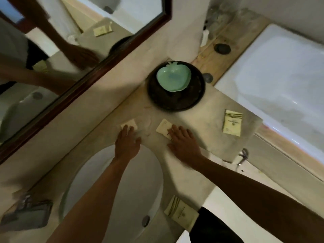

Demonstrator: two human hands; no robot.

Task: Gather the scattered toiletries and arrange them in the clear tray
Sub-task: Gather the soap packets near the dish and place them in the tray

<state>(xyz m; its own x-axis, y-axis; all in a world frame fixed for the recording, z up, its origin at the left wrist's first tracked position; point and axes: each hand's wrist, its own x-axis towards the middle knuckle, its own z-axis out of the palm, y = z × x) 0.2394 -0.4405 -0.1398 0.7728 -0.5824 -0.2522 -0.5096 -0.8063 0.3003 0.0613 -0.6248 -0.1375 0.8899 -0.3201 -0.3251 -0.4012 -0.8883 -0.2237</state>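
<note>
Cream toiletry packets lie scattered on a stone counter point(196, 118). My left hand point(126, 143) lies flat with its fingertips on one small packet point(130, 124). My right hand point(182, 141) rests fingers-down on a second packet point(162, 128). A third packet point(232, 122) with dark stripes lies to the right near the counter edge. A fourth striped packet point(181, 210) sits at the near edge beside the basin. Behind the hands, a pale green apple-shaped dish point(173, 78) stands on a dark round plate point(175, 100).
A white oval basin point(98, 172) is sunk into the counter under my left forearm. A wood-framed mirror point(98, 71) runs along the left. A white bathtub point(280, 81) lies to the right beyond a wooden ledge with dark stones. A grey object point(28, 214) lies at the near left.
</note>
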